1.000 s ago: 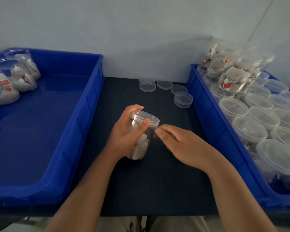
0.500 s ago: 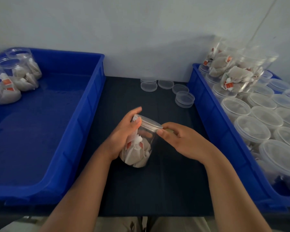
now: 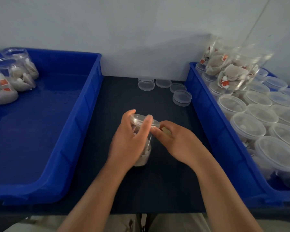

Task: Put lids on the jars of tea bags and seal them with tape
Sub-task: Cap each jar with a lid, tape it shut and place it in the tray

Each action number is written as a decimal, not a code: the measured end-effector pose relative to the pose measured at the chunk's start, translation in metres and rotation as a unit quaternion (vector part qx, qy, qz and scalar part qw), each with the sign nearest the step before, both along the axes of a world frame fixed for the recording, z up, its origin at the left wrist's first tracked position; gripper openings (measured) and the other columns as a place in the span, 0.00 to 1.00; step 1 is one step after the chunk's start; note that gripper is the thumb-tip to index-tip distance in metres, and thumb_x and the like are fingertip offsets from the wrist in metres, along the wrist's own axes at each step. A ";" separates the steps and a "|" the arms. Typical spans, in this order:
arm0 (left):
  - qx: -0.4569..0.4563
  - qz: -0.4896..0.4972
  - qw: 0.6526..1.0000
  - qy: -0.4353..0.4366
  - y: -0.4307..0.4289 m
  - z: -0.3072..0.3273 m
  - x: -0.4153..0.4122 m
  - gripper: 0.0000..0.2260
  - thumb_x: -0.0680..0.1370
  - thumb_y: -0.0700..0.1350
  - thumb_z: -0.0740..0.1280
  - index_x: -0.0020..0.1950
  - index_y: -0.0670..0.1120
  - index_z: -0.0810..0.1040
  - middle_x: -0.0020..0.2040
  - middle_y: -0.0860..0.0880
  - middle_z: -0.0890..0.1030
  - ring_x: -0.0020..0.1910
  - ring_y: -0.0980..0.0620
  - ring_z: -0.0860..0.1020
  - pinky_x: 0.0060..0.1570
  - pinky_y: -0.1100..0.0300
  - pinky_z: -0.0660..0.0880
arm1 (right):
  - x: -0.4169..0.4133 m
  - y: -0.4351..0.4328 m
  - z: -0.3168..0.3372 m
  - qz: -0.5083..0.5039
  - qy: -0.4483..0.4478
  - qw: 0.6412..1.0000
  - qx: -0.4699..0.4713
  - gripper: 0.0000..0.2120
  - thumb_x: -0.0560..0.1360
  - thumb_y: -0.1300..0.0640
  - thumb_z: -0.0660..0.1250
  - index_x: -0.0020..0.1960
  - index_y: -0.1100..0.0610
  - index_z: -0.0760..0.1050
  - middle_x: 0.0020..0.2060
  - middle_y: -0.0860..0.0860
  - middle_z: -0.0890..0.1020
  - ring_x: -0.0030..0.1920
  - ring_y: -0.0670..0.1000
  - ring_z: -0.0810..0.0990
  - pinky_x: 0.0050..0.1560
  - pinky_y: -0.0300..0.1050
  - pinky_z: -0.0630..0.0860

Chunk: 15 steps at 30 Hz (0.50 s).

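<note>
On dark wall-side table (image 3: pixel 157 181) btwn blue bins (image 3: pixel 84 131), L hand (image 3: pixel 129 144) fingers (image 3: pixel 145 126) clamp jar (image 3: pixel 144 158), R hand (image 3: pixel 179 144) pinches lid (image 3: pixel 139 118).

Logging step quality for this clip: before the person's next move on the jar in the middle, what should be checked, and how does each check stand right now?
1. Lid sits on the jar: ok.
2. Left hand grips the jar around its body: ok.
3. Right hand has its fingertips at the lid's rim: ok.
4. Tape across the seam between lid and jar: cannot tell, the fingers cover that spot.
5. Spare lids lie behind the jar for later ones: ok.
6. Left bin shows bare floor for a finished jar: ok.
</note>
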<state>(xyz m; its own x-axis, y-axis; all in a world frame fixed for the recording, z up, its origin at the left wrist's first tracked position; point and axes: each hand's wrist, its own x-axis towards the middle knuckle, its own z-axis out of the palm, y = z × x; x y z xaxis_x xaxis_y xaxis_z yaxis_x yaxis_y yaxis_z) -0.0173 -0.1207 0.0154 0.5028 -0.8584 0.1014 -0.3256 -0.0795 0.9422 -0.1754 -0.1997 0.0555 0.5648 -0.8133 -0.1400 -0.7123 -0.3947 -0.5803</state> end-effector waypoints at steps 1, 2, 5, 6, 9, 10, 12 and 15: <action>-0.011 0.022 1.000 0.003 0.000 0.001 -0.002 0.35 0.70 0.80 0.57 0.73 0.65 0.67 0.51 0.65 0.82 0.50 0.71 0.80 0.45 0.64 0.76 | 0.001 0.002 0.000 0.001 0.002 1.000 -0.003 0.29 0.70 0.18 0.48 0.57 0.36 0.72 0.40 0.42 0.81 0.39 0.41 0.80 0.37 0.40 0.72; -0.023 0.036 0.999 0.007 -0.001 0.001 -0.002 0.33 0.71 0.78 0.59 0.71 0.63 0.69 0.51 0.65 0.82 0.49 0.69 0.81 0.44 0.64 0.76 | 0.000 0.003 -0.001 0.006 0.001 1.000 0.003 0.29 0.70 0.18 0.49 0.58 0.34 0.71 0.41 0.41 0.81 0.40 0.41 0.80 0.37 0.40 0.72; -0.037 0.037 0.999 0.012 -0.002 0.004 0.003 0.28 0.74 0.74 0.59 0.68 0.62 0.74 0.53 0.70 0.80 0.50 0.68 0.81 0.44 0.66 0.74 | -0.005 0.000 0.001 0.034 -0.002 0.999 0.040 0.24 0.73 0.20 0.56 0.62 0.30 0.68 0.46 0.39 0.81 0.42 0.38 0.81 0.39 0.38 0.72; -0.035 0.032 0.999 0.010 -0.003 0.005 0.006 0.27 0.74 0.74 0.59 0.67 0.62 0.75 0.54 0.70 0.80 0.51 0.69 0.80 0.45 0.65 0.74 | -0.009 -0.003 0.001 0.047 0.001 0.998 0.046 0.25 0.73 0.21 0.57 0.64 0.30 0.67 0.47 0.38 0.81 0.43 0.37 0.81 0.40 0.37 0.72; -0.027 0.010 0.999 0.022 -0.006 0.009 0.014 0.24 0.75 0.75 0.59 0.62 0.64 0.77 0.54 0.68 0.81 0.50 0.67 0.81 0.44 0.64 0.76 | -0.020 -0.006 0.003 0.084 0.003 0.994 0.075 0.32 0.71 0.18 0.54 0.71 0.27 0.62 0.53 0.36 0.80 0.48 0.38 0.81 0.45 0.38 0.73; -0.027 0.001 0.999 0.030 -0.007 0.011 0.017 0.22 0.75 0.75 0.59 0.60 0.65 0.78 0.54 0.68 0.81 0.49 0.66 0.82 0.42 0.65 0.77 | -0.023 -0.006 0.003 0.080 -0.007 0.993 0.085 0.30 0.70 0.17 0.53 0.69 0.24 0.62 0.52 0.36 0.81 0.49 0.38 0.82 0.46 0.38 0.74; -0.025 -0.023 0.999 0.036 -0.008 0.014 0.023 0.20 0.76 0.74 0.58 0.57 0.65 0.78 0.53 0.68 0.81 0.49 0.66 0.82 0.38 0.69 0.77 | -0.027 -0.007 0.003 0.069 -0.028 0.993 0.094 0.22 0.69 0.17 0.51 0.61 0.19 0.64 0.49 0.34 0.82 0.50 0.34 0.81 0.46 0.38 0.75; -0.010 -0.064 0.997 0.041 -0.013 0.016 0.030 0.24 0.76 0.75 0.56 0.59 0.62 0.79 0.52 0.66 0.83 0.49 0.64 0.84 0.39 0.70 0.77 | -0.027 -0.011 0.000 0.055 -0.045 0.995 0.073 0.24 0.71 0.20 0.49 0.65 0.21 0.66 0.49 0.29 0.80 0.50 0.30 0.78 0.46 0.38 0.74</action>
